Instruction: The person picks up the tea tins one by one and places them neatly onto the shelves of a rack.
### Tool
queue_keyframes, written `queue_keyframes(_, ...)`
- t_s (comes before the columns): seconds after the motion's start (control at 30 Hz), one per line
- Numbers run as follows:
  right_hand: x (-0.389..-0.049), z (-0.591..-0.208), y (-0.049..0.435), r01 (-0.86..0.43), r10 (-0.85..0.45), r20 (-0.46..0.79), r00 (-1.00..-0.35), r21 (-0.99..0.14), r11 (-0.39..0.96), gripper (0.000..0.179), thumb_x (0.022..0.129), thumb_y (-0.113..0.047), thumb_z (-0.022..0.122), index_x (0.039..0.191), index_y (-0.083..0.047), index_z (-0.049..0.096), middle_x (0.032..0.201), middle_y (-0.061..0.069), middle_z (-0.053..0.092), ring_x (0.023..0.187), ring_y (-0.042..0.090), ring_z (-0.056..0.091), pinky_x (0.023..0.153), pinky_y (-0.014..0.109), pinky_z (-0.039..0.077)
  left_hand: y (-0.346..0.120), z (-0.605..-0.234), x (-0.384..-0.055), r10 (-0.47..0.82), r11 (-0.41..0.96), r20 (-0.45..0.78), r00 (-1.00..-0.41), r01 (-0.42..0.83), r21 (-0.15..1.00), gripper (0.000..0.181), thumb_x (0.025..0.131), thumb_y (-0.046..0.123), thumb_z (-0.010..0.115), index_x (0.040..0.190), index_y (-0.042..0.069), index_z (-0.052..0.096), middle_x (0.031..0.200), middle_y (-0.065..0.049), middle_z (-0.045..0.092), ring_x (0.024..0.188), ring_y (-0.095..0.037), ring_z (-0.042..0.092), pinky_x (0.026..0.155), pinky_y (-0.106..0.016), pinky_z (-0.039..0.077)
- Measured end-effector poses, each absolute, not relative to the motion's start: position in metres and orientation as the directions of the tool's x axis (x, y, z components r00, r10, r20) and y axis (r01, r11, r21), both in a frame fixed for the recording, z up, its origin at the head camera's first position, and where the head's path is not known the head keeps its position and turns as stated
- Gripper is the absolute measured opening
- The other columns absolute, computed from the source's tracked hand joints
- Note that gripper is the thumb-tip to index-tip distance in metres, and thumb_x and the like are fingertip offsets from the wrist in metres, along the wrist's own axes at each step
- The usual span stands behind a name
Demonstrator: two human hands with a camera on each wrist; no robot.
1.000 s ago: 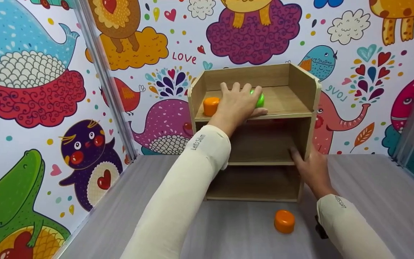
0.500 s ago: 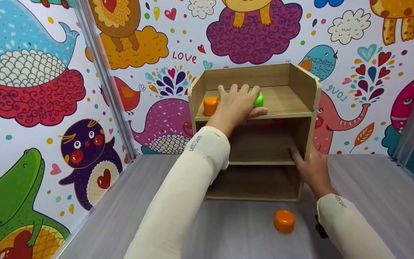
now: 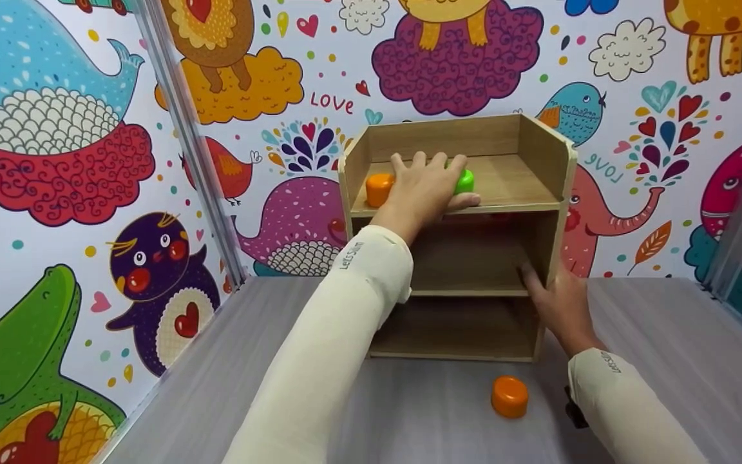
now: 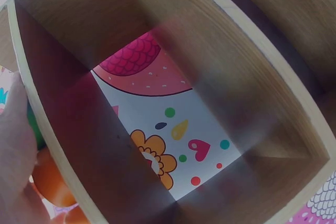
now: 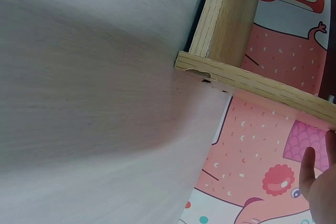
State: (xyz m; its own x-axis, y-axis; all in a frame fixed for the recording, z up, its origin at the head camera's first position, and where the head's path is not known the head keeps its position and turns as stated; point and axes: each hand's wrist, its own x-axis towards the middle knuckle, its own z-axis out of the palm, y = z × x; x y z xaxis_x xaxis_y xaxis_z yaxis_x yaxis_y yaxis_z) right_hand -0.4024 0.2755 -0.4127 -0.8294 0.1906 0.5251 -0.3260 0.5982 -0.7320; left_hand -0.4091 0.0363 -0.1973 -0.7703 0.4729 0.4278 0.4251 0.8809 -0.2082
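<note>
The small wooden shelf [image 3: 461,293] stands upright on the grey table, its top tier walled at the back and sides. On that tier my left hand [image 3: 424,187] reaches over a green round-edged cylinder [image 3: 465,182], fingers behind it and thumb along the front; the palm hides most of it. An orange cylinder [image 3: 379,189] stands just left of this hand. In the left wrist view, orange [image 4: 53,182] shows beside the left hand [image 4: 16,156]. My right hand [image 3: 563,306] grips the shelf's right side panel, thumb inside the middle tier, fingers outside.
Another orange cylinder [image 3: 509,397] stands on the grey table [image 3: 422,419] in front of the shelf, near the right forearm. Cartoon-printed walls [image 3: 294,77] rise close behind the shelf and along the left.
The green cylinder sits slightly lower under the left hand, whose fingers have shifted a little. The right hand and the shelf have stayed in place.
</note>
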Motion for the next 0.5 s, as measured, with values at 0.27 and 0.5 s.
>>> queue_keyframes(0.27, -0.4018, -0.4117, 0.2761, -0.305, 0.194, 0.509, -0.838, -0.734, 0.607, 0.080, 0.097, -0.059, 0.059, 0.158, -0.016, 0.030, 0.149, 0.021, 0.051, 0.132, 0.049, 0.054, 0.104, 0.069, 0.041, 0.0366, -0.1979, -0.4120, 0.462, 0.886, 0.418, -0.782, 0.422, -0.191, 0.075, 0.095, 0.074, 0.044, 0.151, 0.024, 0.042, 0.143, -0.007, 0.055, 0.136, -0.035, 0.049, 0.112, -0.073, 0.025)
queue_keyframes(0.5, -0.4017, -0.4125, 0.2774, -0.311, 0.190, 0.513, -0.837, -0.732, 0.607, 0.078, 0.097, -0.060, 0.058, 0.155, -0.014, 0.034, 0.146, 0.021, 0.054, 0.129, 0.048, 0.056, 0.102, 0.068, 0.043, 0.0368, -0.1990, -0.4126, 0.456, 0.890, 0.414, -0.788, 0.418, -0.184, 0.074, 0.095, 0.074, 0.044, 0.149, 0.024, 0.042, 0.142, -0.007, 0.055, 0.136, -0.034, 0.049, 0.112, -0.073, 0.025)
